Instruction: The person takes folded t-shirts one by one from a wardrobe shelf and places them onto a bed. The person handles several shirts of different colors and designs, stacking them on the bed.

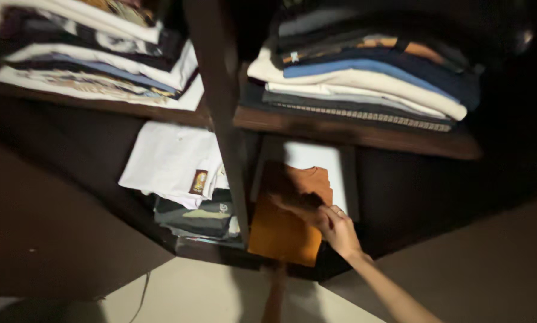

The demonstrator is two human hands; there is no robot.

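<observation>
Nearest us, our right hand (334,227) lies flat on the folded orange shirt (286,227), fingers laid together and pressing its top, likely to seat it squarely on the lower right shelf (352,197); our left hand is out of sight. One white sheet (313,158) stands behind that shirt. Left of the divider (229,155), a white shirt (170,158) tops a short pile. Farther up, two tall stacks (364,72) fill the upper shelf (340,128).
</observation>
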